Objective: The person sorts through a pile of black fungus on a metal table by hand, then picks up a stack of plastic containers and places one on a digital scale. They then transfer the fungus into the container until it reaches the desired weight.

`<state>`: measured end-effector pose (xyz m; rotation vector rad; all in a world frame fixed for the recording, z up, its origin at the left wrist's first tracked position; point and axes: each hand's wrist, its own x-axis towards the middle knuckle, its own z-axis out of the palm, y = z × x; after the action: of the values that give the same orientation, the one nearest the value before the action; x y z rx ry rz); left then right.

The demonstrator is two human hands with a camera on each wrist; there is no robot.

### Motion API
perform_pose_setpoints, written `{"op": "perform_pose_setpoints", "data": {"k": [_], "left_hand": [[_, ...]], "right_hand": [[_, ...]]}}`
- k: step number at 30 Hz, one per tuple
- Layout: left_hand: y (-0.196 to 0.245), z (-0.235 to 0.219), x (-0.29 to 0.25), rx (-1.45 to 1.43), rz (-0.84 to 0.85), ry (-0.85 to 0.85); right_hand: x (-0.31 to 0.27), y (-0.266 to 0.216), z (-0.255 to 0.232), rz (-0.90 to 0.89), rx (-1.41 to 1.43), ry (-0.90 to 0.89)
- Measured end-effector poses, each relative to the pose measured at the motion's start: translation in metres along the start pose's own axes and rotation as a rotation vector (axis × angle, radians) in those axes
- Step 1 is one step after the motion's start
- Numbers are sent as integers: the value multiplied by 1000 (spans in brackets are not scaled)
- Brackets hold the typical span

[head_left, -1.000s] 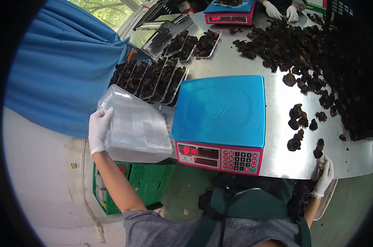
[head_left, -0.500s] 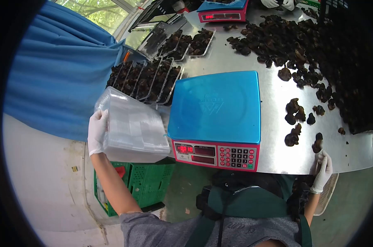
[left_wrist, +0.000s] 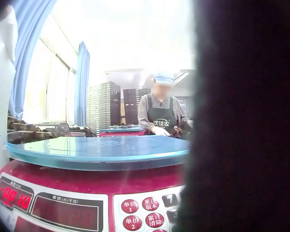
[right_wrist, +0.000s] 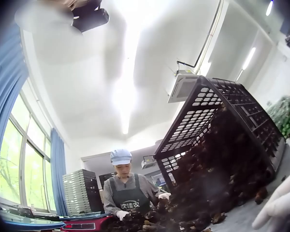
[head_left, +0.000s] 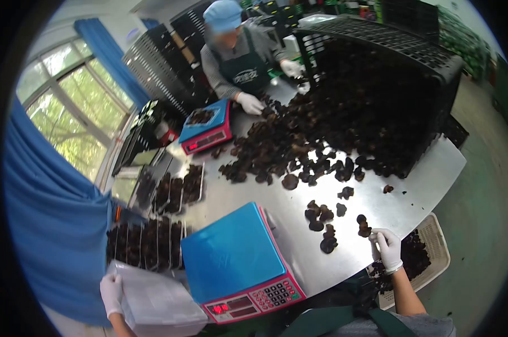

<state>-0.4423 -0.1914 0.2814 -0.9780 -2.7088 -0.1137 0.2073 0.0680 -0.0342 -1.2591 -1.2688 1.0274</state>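
My gloved left hand (head_left: 112,293) grips the upper left edge of a stack of clear plastic trays (head_left: 158,302), beside a red scale with a blue plate (head_left: 231,253). The left wrist view shows the scale's plate (left_wrist: 101,150) bare and its display lit. At the table's near edge, my gloved right hand (head_left: 387,249) has its fingertips at a dark mushroom-like piece (head_left: 364,226); whether they touch is unclear. The right wrist view shows some extended fingers (right_wrist: 280,205). Several loose dark pieces (head_left: 328,240) lie to its left.
A tipped black crate (right_wrist: 241,111) spills a dark heap (head_left: 332,112) across the metal table (head_left: 349,258). Filled trays (head_left: 147,244) stand back left. A person (head_left: 237,62) works across the table by a second scale (head_left: 209,135). A pale basket (head_left: 438,247) sits low right.
The head view has tilted up and swung, bringing the person opposite and the crate into sight. My left hand still holds the tray stack; my right hand remains near the same dark piece.
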Motion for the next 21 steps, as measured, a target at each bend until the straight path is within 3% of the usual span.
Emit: {"op": "perform_pose_setpoints", "data": {"k": [4,7,10,14,17,19,21], "left_hand": [[20,-13,-7,64,-8,26],[4,-3,-5,31,18,63],[-7,2,1,-31,-61,-7],[-54,24,18,-152,-106,-68],[-55,23,17,-289,-122,-125],[-28,9,5,-339,-107,-148],[-40,20,11,-329,-71,-108]], "right_hand": [[0,-7,2,-12,3,-8],[-1,-8,1,-27,-12,-21],[1,-3,-1,-28,-18,-31],[0,-4,-1,-56,-52,-29],[0,-5,1,-80,-67,-21],[0,-4,1,-89,-73,-20],[0,-3,1,-99,-83,-19]]}}
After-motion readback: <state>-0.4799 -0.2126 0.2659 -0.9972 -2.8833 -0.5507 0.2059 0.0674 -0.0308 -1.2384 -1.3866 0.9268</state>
